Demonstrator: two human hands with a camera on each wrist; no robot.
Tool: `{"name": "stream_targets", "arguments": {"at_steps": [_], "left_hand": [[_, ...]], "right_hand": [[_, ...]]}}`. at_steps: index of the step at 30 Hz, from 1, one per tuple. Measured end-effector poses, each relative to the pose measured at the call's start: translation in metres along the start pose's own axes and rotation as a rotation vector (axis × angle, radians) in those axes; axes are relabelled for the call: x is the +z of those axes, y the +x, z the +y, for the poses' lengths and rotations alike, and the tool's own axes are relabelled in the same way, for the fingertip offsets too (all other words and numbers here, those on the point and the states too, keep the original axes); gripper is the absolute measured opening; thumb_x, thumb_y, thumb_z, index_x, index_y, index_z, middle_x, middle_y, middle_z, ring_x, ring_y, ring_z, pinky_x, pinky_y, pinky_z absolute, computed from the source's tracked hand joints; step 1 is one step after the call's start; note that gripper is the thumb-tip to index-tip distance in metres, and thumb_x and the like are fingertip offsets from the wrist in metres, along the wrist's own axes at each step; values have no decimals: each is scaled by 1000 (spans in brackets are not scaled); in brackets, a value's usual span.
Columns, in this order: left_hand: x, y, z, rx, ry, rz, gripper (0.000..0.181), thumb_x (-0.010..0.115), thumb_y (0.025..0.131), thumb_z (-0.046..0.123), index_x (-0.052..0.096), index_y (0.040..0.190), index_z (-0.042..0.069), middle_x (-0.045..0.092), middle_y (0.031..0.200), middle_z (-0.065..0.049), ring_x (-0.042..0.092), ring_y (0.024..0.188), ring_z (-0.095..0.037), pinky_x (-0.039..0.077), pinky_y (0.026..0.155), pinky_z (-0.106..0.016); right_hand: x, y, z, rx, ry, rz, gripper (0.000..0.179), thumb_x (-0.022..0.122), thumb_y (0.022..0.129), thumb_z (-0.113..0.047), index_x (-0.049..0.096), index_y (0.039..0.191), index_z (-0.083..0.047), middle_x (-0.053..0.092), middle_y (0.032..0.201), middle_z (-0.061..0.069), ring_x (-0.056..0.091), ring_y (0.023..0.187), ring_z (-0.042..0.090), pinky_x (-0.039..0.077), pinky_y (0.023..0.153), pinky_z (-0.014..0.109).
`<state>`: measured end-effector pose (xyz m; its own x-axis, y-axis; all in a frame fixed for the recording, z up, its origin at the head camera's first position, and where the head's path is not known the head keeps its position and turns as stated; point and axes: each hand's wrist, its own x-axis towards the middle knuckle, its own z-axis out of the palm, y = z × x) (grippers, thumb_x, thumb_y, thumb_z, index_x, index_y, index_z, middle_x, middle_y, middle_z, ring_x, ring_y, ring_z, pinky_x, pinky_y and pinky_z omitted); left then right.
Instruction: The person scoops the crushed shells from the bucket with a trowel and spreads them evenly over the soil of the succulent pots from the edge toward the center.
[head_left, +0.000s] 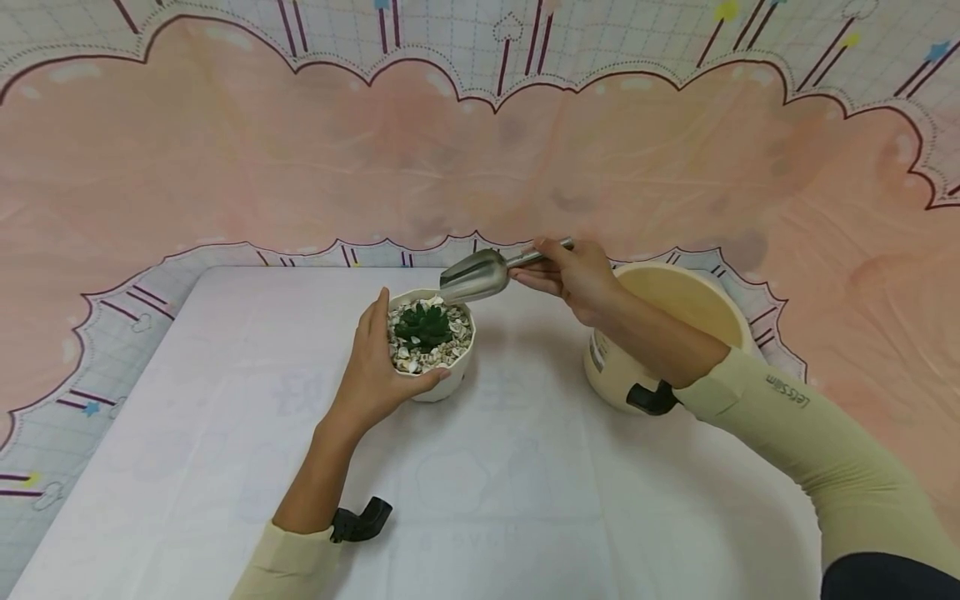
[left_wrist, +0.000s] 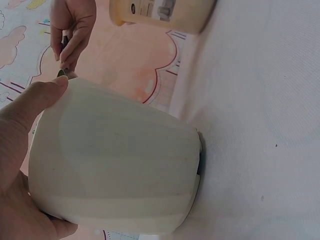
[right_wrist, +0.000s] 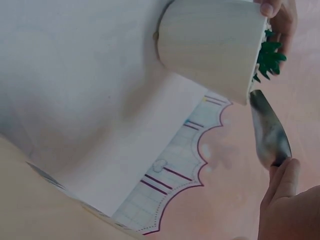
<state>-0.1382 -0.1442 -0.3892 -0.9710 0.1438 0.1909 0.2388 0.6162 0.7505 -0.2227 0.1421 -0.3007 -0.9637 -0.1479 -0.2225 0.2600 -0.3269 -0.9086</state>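
A white plant pot point(head_left: 442, 385) stands on the white table, filled with pale pebbles point(head_left: 408, 358) around a green succulent point(head_left: 423, 325). My left hand point(head_left: 378, 367) grips the pot from the left, thumb at the near rim and fingers round the far left side. In the left wrist view the pot's wall point(left_wrist: 120, 155) fills much of the picture. My right hand point(head_left: 577, 275) holds a metal scoop point(head_left: 476, 277) by its handle, above the table. The scoop's tip is right at the pot's far right rim, as the scoop point(right_wrist: 270, 132) in the right wrist view also shows.
A large cream-coloured bucket point(head_left: 611, 379) with a label stands at the right, under my right forearm. Black wrist mounts point(head_left: 363, 521) sit on both wrists. Behind the table point(head_left: 510, 500) hangs a pink patterned cloth point(head_left: 337, 167).
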Motion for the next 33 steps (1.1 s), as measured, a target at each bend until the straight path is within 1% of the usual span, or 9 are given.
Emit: {"name": "stream_targets", "arguments": {"at_steps": [6, 12, 16, 19, 23, 26, 28, 30, 33], "left_hand": [[-1, -1, -1, -13, -5, -3, 134, 96, 75, 36, 5, 169, 5, 15, 169, -27, 21, 154, -43, 29, 118, -64], [3, -2, -6, -45, -44, -3, 139, 96, 76, 38, -2, 169, 8, 9, 173, -21, 17, 157, -39, 26, 120, -63], [5, -3, -9, -70, -62, 14, 142, 97, 75, 40, -5, 169, 10, 6, 174, -15, 14, 158, -36, 25, 121, -61], [5, -3, -10, -66, -69, 26, 143, 97, 74, 41, -5, 169, 12, 9, 175, -13, 16, 158, -34, 26, 121, -61], [4, -2, -8, -55, -69, 31, 145, 98, 73, 42, -6, 169, 12, 13, 174, -12, 19, 158, -34, 27, 120, -61], [4, -3, -7, -58, -67, 29, 145, 98, 72, 42, -6, 169, 11, 13, 174, -13, 19, 158, -34, 27, 121, -61], [4, -3, -7, -59, -66, 27, 145, 98, 72, 43, -5, 169, 11, 13, 174, -13, 18, 158, -34, 27, 121, -60], [4, -4, -8, -58, -63, 27, 145, 98, 72, 44, -5, 169, 12, 13, 174, -13, 18, 158, -33, 27, 121, -60], [3, -4, -10, -54, -60, 29, 145, 98, 72, 44, -5, 169, 12, 14, 174, -13, 19, 158, -33, 27, 120, -61]], "right_hand": [[-3, -1, -1, 11, -6, 15, 21, 55, 111, -10, 62, 115, 9, 75, 84, 20, 78, 78, 25, 61, 80, 32], [-17, -10, -10, -18, 13, 46, 24, 58, 110, -14, 69, 114, 7, 77, 92, 21, 79, 82, 26, 61, 83, 35], [-29, -23, -28, -116, 18, 55, 26, 62, 108, -16, 74, 106, 6, 78, 95, 20, 79, 82, 26, 61, 81, 34], [-43, -36, -46, -252, -3, 49, 22, 68, 104, -14, 71, 105, 8, 77, 95, 21, 79, 80, 27, 62, 77, 34], [-67, -56, -72, -461, -66, 66, 23, 75, 99, -9, 68, 108, 11, 77, 93, 21, 78, 75, 27, 62, 72, 35], [-85, -68, -86, -567, -115, 126, 21, 78, 95, -6, 70, 104, 12, 77, 89, 20, 77, 71, 25, 62, 70, 34], [-98, -75, -91, -595, -147, 171, 19, 78, 94, -5, 72, 102, 12, 77, 88, 18, 77, 70, 23, 61, 69, 33], [-110, -80, -92, -578, -201, 212, 16, 78, 95, -6, 74, 100, 9, 77, 87, 14, 77, 69, 20, 61, 68, 30], [-124, -83, -83, -520, -438, 251, 18, 74, 99, -11, 75, 103, 7, 78, 86, 4, 76, 71, 13, 60, 69, 25]]}}
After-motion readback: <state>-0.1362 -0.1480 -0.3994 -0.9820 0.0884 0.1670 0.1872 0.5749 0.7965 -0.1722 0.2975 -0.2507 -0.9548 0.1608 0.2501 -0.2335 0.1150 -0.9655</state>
